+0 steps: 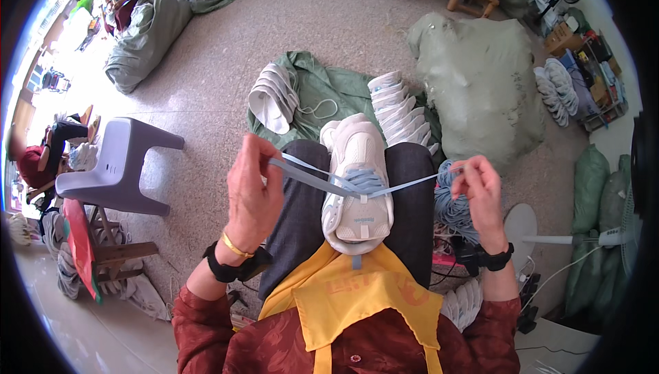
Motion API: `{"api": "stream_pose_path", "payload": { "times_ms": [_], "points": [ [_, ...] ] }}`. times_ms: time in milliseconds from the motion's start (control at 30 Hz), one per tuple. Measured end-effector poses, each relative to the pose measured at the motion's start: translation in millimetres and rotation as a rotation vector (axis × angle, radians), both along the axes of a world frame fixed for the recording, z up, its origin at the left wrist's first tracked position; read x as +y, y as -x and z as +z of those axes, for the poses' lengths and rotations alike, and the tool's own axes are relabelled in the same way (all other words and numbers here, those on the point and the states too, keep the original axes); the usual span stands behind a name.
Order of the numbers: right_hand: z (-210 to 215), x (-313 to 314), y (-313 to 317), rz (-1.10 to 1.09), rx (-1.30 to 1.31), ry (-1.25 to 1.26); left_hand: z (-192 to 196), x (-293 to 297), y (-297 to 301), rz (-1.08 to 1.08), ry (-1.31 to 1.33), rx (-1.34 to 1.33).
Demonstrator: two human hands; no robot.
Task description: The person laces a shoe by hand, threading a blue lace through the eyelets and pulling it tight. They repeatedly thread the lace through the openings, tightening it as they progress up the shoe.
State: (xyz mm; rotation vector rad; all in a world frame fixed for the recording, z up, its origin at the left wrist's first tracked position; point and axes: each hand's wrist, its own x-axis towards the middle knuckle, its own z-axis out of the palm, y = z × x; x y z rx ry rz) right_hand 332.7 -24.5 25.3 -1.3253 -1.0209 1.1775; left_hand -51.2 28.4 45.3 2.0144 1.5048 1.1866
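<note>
Head view, frame centre: left hand and right hand each pinch an end of the soft, limp blue lace threaded through the light white shoe; best gripped near its tips.

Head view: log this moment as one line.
left hand: pinching light-blue lace end | right hand: pinching other end | white sneaker: on lap, lace crossed

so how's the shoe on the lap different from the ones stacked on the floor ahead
The lap shoe lies alone across the knees; the floor shoes are nested in a row on green cloth. The lap shoe has a blue lace crossed through it, pulled by the left hand and right hand; the floor shoes show none. Both are white.
</note>
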Motion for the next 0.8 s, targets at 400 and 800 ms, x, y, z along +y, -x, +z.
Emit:
{"api": "stream_pose_path", "payload": {
  "times_ms": [400,800],
  "points": [
    [-55.3,-26.3,-232.6,-0.448,0.517,-0.218,-12.5,-20.5,-39.3,-0.457,0.074,-0.025],
    [-40.4,-8.5,-119.7,-0.49,-0.083,0.074,-16.3,2.4,-33.1,-0.453,0.11,0.193]
  ]
}}
